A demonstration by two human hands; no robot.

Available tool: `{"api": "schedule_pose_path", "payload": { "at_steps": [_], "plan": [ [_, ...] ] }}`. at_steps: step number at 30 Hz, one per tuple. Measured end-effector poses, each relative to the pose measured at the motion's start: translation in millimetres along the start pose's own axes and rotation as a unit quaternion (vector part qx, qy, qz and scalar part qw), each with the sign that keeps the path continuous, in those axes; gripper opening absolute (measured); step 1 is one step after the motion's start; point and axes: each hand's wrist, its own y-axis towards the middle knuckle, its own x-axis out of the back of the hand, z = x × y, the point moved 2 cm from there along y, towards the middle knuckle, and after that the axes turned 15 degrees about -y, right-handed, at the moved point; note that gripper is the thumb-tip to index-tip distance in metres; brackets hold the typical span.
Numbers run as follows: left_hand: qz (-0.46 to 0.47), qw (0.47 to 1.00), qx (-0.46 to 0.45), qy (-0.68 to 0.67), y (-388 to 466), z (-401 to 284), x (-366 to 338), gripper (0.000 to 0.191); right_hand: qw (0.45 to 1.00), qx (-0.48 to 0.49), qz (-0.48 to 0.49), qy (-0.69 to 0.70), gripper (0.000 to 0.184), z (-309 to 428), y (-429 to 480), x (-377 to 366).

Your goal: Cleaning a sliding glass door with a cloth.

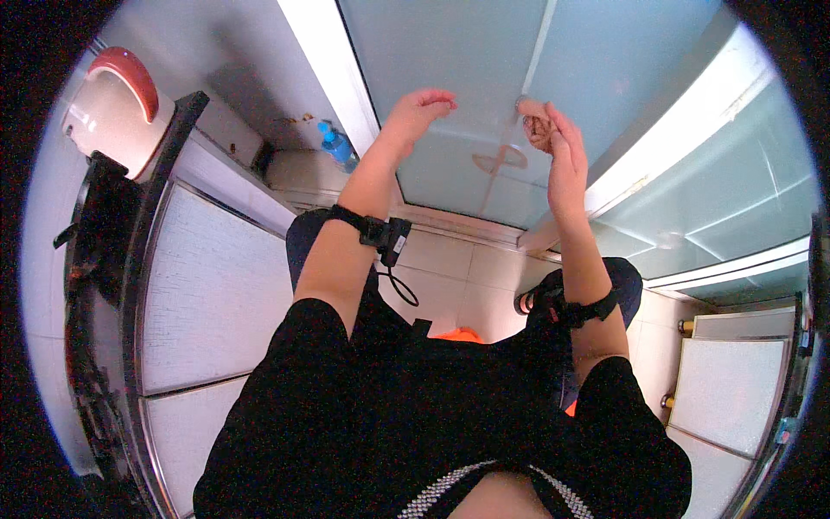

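Before a frosted glass door (454, 156), my left hand (421, 113) is raised with loosely bent fingers and nothing visible in it. My right hand (567, 149) is upright farther right, its fingers against or just beside a brown, ridged object (538, 130) at the glass. What that object is, and whether the fingers grip it, cannot be told. A faint brown loop shape shows low on the glass between the hands; it may be a reflection. Black straps circle both forearms, and a small black device (392, 241) with a cable hangs from the left one.
A blue bottle (337, 148) stands in the corner left of the door. At far left, a white vessel with a red handle (123, 110) sits on a dark counter above white cabinet doors (201, 292). More glass panels and low white cabinets (729, 389) are on the right.
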Motion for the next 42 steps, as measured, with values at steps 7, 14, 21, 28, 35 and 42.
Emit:
{"api": "schedule_pose_path", "payload": {
  "at_steps": [7,14,21,28,35,42],
  "plan": [
    [0.071,0.997,-0.016,-0.021,4.0,0.4,22.9,0.033,0.966,0.18,-0.067,-0.174,0.032,3.4,6.5,-43.8],
    [0.09,0.995,-0.022,-0.039,9.9,18.0,33.5,0.035,0.965,0.122,0.024,-0.231,0.028,-52.0,-39.9,-81.9],
    [0.103,0.993,-0.049,-0.023,4.1,11.2,27.0,0.035,0.963,-0.014,0.162,-0.216,0.017,-127.3,-113.5,-111.2],
    [0.09,0.995,-0.031,-0.031,-2.6,12.3,28.9,0.034,0.948,0.178,-0.072,-0.254,0.02,-17.6,-10.9,-76.6],
    [0.085,0.995,-0.048,-0.025,3.0,14.9,20.4,0.032,0.971,0.135,0.065,-0.187,0.023,-53.3,-37.6,-96.4],
    [0.071,0.996,-0.047,-0.031,-2.0,13.5,9.8,0.032,0.965,0.168,0.066,-0.189,0.021,-59.9,-40.6,-83.3]
  ]
}}
